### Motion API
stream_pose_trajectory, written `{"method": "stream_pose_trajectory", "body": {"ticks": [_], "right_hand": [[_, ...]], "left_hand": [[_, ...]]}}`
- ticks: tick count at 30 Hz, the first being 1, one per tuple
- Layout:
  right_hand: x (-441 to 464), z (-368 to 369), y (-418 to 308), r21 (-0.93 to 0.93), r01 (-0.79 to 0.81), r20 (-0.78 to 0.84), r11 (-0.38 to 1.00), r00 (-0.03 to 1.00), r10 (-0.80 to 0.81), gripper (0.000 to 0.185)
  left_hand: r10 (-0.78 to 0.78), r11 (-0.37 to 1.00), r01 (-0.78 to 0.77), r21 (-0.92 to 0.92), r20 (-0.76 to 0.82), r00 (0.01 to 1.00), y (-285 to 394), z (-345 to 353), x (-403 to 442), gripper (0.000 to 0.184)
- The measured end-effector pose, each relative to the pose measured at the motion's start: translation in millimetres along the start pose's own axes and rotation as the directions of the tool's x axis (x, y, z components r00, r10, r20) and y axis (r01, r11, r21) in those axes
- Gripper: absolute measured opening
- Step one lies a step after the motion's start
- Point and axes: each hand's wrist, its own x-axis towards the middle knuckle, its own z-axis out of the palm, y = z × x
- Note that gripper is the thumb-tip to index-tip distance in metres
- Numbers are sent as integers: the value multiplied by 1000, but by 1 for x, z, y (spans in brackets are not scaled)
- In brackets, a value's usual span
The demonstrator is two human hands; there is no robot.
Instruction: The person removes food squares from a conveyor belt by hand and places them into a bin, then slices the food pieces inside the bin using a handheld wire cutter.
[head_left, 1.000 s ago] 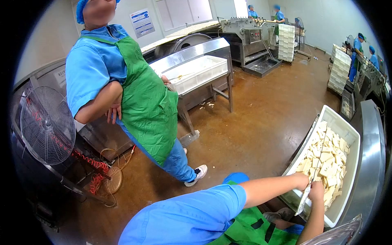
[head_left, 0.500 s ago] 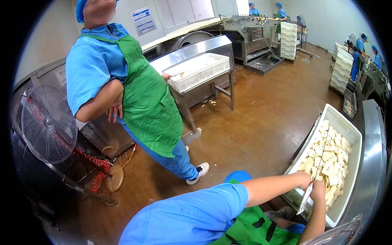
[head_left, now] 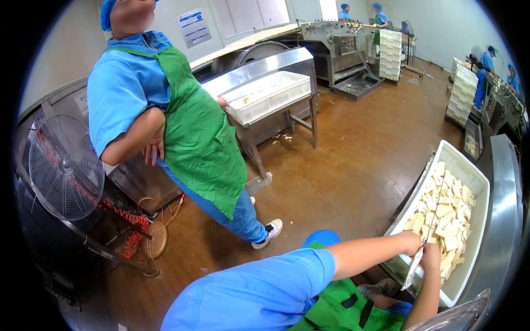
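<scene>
A long, thin, dark tool with a pale wrapped handle (head_left: 412, 269) lies over the near end of a white plastic bin (head_left: 479, 237). Flat, pale cream pieces (head_left: 446, 220), many of them broken, fill much of that bin. My left hand (head_left: 409, 243) is closed at the upper end of the handle, fingers partly hidden. Right beside it, my right hand (head_left: 430, 257) is also closed against the tool, its fingertips out of sight. The tool's narrow shaft runs away from both hands across the pieces.
A co-worker in a green apron (head_left: 201, 132) stands at left, one hand by another white bin (head_left: 270, 99) on a metal stand. Nearby are a large fan (head_left: 66, 168) and a coiled red hose (head_left: 132, 243). Stacked bins (head_left: 390, 55) and machines (head_left: 337, 49) stand farther back.
The co-worker's hand at the other bin has drawn back slightly, and their body has shifted a little. My hands and the tool look the same.
</scene>
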Motion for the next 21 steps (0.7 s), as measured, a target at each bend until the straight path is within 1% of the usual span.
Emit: {"method": "stream_pose_trajectory", "body": {"ticks": [1, 3, 7, 9, 10, 13, 15, 16, 18, 19, 21], "right_hand": [[0, 0, 0, 1, 1, -1, 1000, 1000, -1, 14], [-1, -1, -1, -14, 21, -35, 1000, 999, -22, 14], [-1, -2, -1, -6, 12, -28, 1000, 1000, -12, 14], [-3, -7, -4, 55, -17, 7, 998, 1000, 17, 14], [-2, -5, -2, 54, -17, 7, 998, 1000, 17, 14], [2, 5, 8, 43, -14, -7, 999, 1000, 15, 15], [1, 6, 7, 115, -7, -40, 993, 999, 12, 19], [-1, 5, 5, 115, -8, -39, 993, 999, 12, 19], [-7, -5, -6, 113, 17, 17, 993, 1000, -19, 23], [-8, -7, -8, 112, 18, 16, 994, 1000, -20, 23], [-8, -9, -9, 120, -12, 65, 993, 998, 4, 26]], "left_hand": [[0, 1000, 0, 1, 0, 1000, -1, 1, 1, 29], [14, 1000, -14, 2, 3, 1000, 4, -6, -6, 19], [27, 1000, -27, -7, -11, 1000, 3, -7, -7, 17], [33, 999, -33, -4, 6, 999, 4, -9, -9, 17], [33, 999, -33, -4, 6, 999, 5, -10, -10, 17], [12, 1000, -12, -19, 4, 1000, 4, -9, -9, 17], [23, 998, -24, -50, -27, 999, 4, -8, -9, 18], [23, 998, -24, -51, -26, 999, 4, -7, -10, 18], [48, 998, -48, -34, -25, 999, 4, -10, -13, 18], [48, 998, -49, -34, -27, 998, 5, -12, -14, 18], [55, 998, -55, -28, -9, 998, 8, -18, -19, 19]]}}
